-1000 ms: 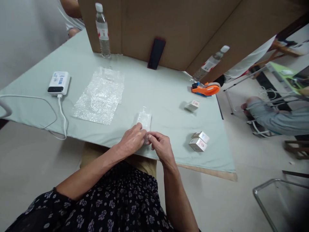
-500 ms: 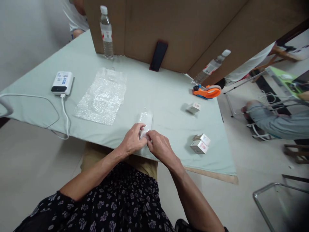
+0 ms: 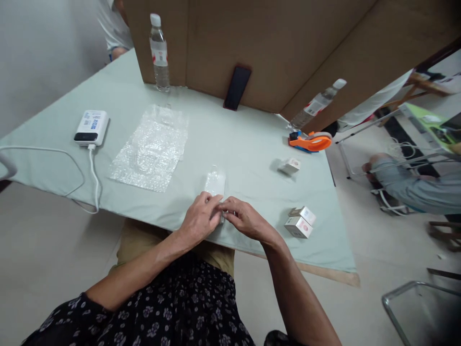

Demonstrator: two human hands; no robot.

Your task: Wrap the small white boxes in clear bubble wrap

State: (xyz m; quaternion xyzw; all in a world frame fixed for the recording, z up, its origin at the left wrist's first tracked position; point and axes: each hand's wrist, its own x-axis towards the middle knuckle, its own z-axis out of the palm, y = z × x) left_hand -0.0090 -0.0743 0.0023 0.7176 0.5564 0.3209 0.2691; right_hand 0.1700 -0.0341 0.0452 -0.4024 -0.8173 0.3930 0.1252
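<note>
The clear-wrapped packet (image 3: pixel 215 182) lies flat on the pale green cloth, close to the person's edge, likely so both hands can reach its near end. The left hand (image 3: pixel 202 215) curls over that end, fingers closed on it, presumably steadying the wrap. The right hand (image 3: pixel 243 218) meets it from 4 o'clock, thumb and fingertips nearly together; whether film sits between them I cannot tell. The packet's long axis runs roughly 12 to 6 o'clock, its free end pointing to 12. Outward from it, bubble-wrap sheets (image 3: pixel 149 149) lie flat at 10, the tape dispenser (image 3: pixel 310 142) at 2, one small box (image 3: pixel 290 166) at 3 and two paired boxes (image 3: pixel 300 222) at 4, all seemingly within arm's reach.
</note>
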